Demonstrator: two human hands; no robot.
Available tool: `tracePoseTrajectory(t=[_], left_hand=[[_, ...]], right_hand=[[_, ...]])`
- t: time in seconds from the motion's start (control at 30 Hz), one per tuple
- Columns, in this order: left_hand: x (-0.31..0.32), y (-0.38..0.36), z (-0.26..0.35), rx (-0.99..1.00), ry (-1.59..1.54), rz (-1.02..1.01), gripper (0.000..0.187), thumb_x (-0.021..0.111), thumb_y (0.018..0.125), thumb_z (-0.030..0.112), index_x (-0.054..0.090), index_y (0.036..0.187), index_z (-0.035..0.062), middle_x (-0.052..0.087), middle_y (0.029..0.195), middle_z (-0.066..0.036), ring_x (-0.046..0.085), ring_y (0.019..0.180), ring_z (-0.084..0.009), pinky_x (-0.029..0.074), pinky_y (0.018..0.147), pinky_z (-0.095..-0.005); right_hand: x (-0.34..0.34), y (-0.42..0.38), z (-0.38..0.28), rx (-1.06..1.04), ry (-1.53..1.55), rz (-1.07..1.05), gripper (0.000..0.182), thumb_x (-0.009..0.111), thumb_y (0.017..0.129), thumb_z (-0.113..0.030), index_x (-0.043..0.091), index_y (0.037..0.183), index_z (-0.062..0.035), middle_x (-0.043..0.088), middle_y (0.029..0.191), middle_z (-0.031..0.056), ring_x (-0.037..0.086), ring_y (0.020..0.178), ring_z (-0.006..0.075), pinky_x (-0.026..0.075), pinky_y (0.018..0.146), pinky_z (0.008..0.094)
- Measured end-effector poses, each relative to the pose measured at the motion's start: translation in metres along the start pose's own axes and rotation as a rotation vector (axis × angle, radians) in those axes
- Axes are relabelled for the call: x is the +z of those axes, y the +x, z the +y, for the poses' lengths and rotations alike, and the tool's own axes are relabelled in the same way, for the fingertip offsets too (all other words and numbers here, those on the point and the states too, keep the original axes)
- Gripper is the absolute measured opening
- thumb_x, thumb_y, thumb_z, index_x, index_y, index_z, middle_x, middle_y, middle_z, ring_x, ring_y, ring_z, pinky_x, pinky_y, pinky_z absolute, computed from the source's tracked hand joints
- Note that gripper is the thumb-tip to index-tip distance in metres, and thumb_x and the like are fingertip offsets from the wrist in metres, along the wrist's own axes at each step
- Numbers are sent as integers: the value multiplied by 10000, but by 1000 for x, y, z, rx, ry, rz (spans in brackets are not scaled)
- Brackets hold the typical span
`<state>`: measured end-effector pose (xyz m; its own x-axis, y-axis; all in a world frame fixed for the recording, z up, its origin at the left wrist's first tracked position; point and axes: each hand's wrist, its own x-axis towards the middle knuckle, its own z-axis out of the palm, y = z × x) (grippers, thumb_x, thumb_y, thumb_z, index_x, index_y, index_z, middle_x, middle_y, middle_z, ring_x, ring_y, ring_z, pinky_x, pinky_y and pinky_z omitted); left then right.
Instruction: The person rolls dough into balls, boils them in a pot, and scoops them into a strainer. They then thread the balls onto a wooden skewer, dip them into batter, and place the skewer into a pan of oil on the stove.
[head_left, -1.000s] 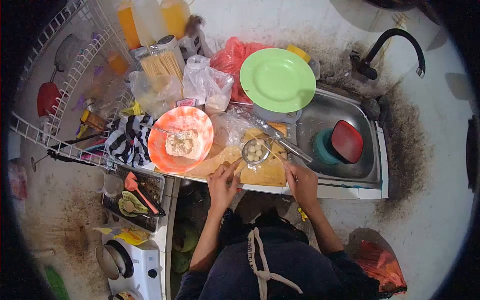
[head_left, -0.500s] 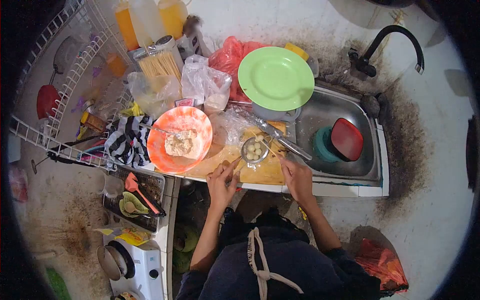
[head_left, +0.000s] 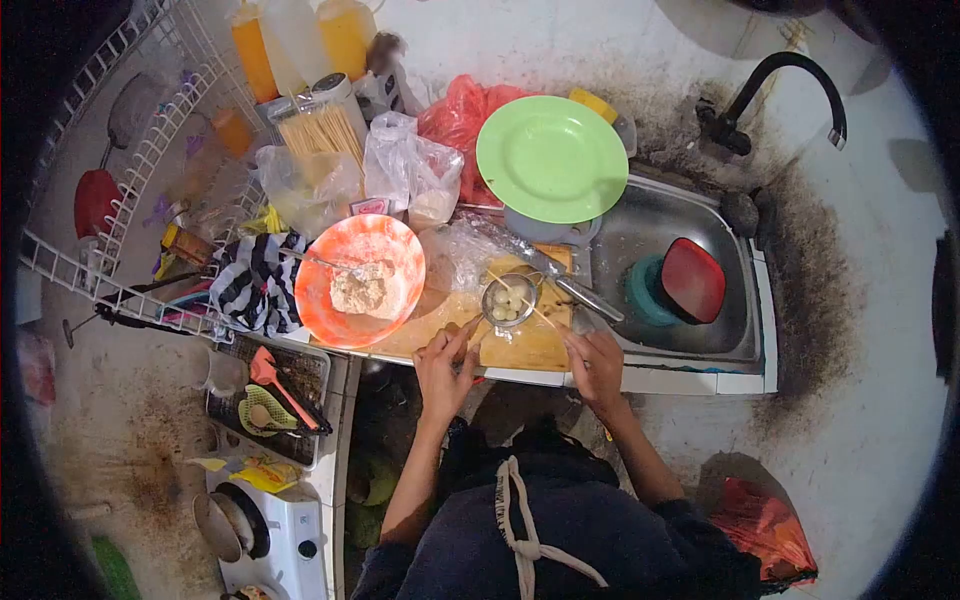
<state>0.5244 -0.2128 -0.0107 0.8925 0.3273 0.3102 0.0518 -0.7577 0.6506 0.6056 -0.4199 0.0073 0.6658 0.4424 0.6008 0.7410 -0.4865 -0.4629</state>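
My left hand is closed at the near edge of the wooden board, pinching the thin handle of a small round metal strainer. Several pale round balls lie inside the strainer. From the right side, my right hand grips a thin wooden skewer, which slants up and left across the strainer over the balls. Left of the strainer stands an orange-and-white bowl holding a lump of floury dough and a spoon.
A green plate rests on a pot behind the board, with a knife beside the sink. Two nested containers sit in the sink. Bundled skewers, plastic bags and bottles line the wall. A stove stands lower left.
My right hand has shifted slightly left, and the skewer now reaches farther across the strainer. My left hand has barely moved.
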Motion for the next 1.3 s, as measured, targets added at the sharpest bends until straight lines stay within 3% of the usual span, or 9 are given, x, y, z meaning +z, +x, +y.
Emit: tracePoseTrajectory(t=[0.07,0.37,0.57,0.87,0.97,1.3], left_hand=[[2,0,-1,2,-9,7,361,605,784,165,574,1144,149,390,646,-1,428,631,-142,276,666,-295],[3,-1,-3,-1,18,7,390,599,772,142,566,1160,171,412,683,-4,464,673,-136,274,654,-289],[2,-1,-1,-16,2,12,392,604,768,139,569,1158,169,414,678,-7,468,677,-141,282,664,-294],[5,-2,-4,-17,17,16,366,608,769,135,588,1134,155,409,671,-9,466,676,-144,285,673,-297],[4,-2,-5,-18,-21,11,359,605,774,135,592,1132,151,404,668,-6,460,672,-140,283,676,-295],[3,-2,-3,-29,-27,11,360,603,770,138,595,1129,163,413,675,-8,464,677,-145,285,685,-299]], right_hand=[[-1,-8,5,-73,39,62,400,608,672,13,629,1053,-107,492,619,56,451,553,207,354,523,323],[-7,-29,10,-78,121,53,353,618,656,3,654,991,-102,504,622,53,459,524,201,357,478,318],[-33,-21,-11,332,23,-247,217,579,767,-54,653,969,-79,530,593,80,509,476,217,414,481,342],[-49,-1,-26,360,-123,-370,181,557,822,-171,658,957,-106,594,642,90,581,541,238,447,503,351],[-44,6,-28,328,-101,-287,165,571,821,-148,666,945,-92,535,558,106,511,457,229,395,461,333],[-38,13,-24,294,-153,-341,179,550,817,-174,662,952,-136,590,628,112,571,522,256,431,486,362]])
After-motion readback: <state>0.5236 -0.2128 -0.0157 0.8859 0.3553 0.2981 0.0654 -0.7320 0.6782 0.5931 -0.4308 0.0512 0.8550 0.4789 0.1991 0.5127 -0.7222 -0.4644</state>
